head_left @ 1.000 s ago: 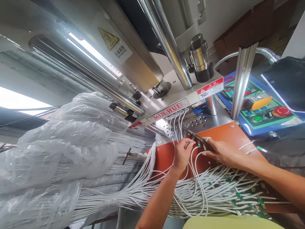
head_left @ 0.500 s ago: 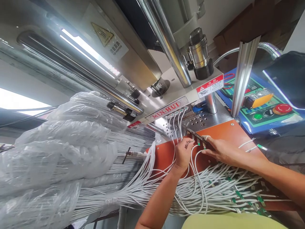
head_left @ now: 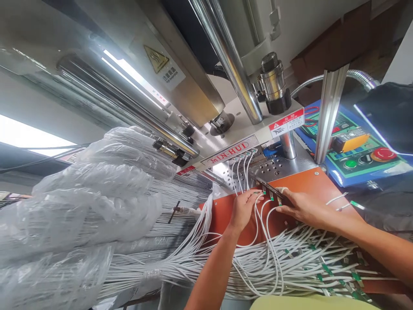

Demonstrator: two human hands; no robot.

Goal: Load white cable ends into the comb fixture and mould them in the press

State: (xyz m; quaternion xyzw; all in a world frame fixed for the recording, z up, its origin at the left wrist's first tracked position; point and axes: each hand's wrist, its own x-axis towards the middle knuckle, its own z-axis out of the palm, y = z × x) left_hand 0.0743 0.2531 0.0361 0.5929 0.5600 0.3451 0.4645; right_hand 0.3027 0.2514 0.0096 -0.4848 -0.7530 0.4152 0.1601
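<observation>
White cables (head_left: 290,262) piled across the orange bench (head_left: 309,183), green-tipped ends up by the hands. Left hand (head_left: 242,209) half curled, fingertips pinching one cable end at the dark fixture bar (head_left: 269,186). Right hand (head_left: 298,206) lies flat, fingers pressing on the bar and cable ends, gripping nothing I can make out. Press plate (head_left: 230,151) reads "MIN-HUI" in red; red DANGER sticker (head_left: 286,122) beside it. Yellow warning triangle label (head_left: 164,64) up on the housing. Bagged cable bundles (head_left: 90,198) on the left.
</observation>
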